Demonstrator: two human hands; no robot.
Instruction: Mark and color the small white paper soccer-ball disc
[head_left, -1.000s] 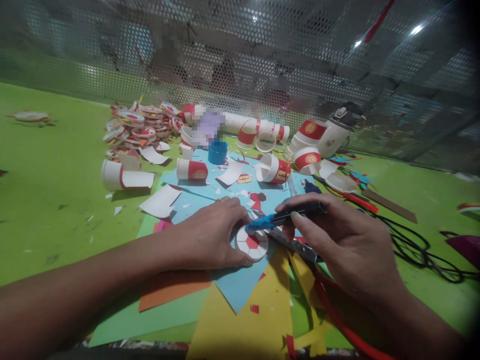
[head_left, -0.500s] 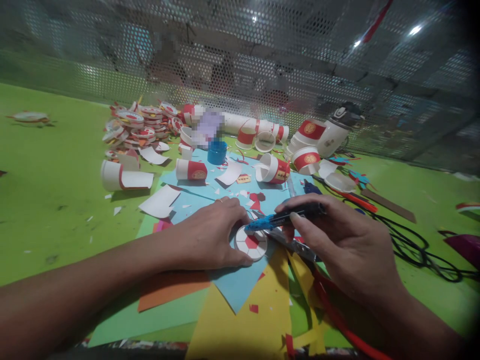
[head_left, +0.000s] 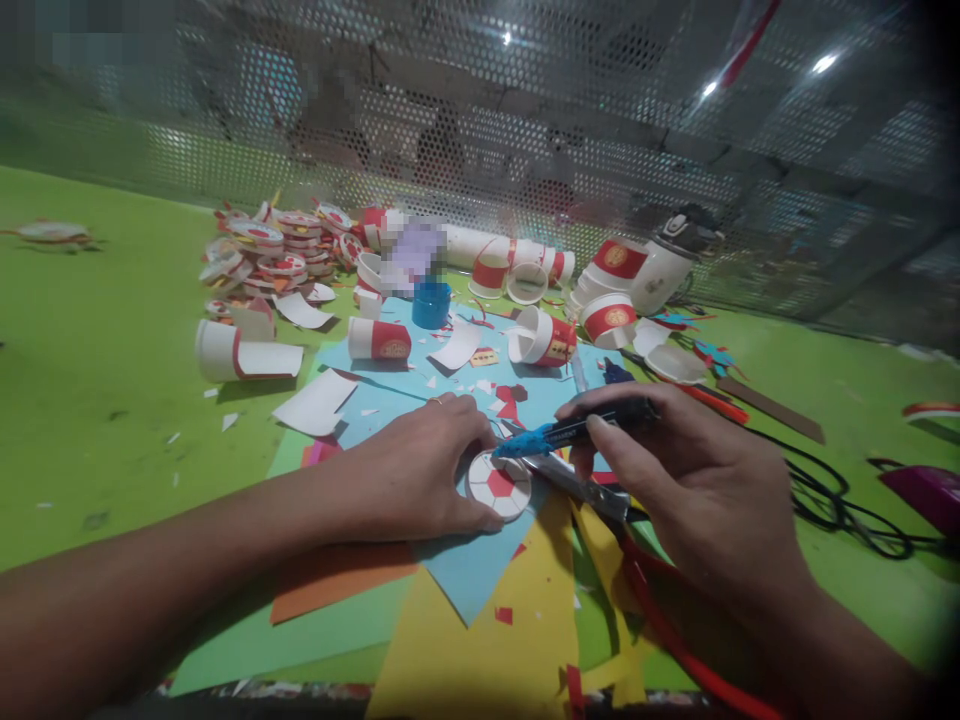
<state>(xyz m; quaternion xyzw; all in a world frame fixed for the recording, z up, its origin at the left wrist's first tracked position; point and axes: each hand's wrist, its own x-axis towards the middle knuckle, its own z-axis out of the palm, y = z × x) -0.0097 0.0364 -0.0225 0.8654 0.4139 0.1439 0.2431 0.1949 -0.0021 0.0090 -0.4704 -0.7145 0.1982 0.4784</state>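
Note:
My left hand (head_left: 431, 470) grips a small white paper disc (head_left: 514, 505) by its left edge, thumb at the near side and fingers at the far side. A red hexagon (head_left: 500, 482) with dark lines running outward marks the disc's face. In my right hand (head_left: 697, 490) is a black marker (head_left: 592, 425) with a blue-covered front end, held like a pen. Its tip touches or hovers just over the disc's upper edge; I cannot tell which. Below the marker lie scissors (head_left: 577, 482) with red handles, partly hidden by my right hand. Blue paper (head_left: 469, 575) lies under the disc.
Cut paper cups (head_left: 379, 342) and white scraps (head_left: 315, 400) lie around the blue sheet. Behind are a pile of decorated discs (head_left: 281, 250), a blue cap-like container (head_left: 431, 305) and a glue gun (head_left: 664, 260). Black cable (head_left: 840, 500) coils at right. Yellow paper (head_left: 480, 650) lies in front.
The marker and my right hand have shifted very slightly. My left hand keeps its hold on the disc, and the whole view has drifted a little.

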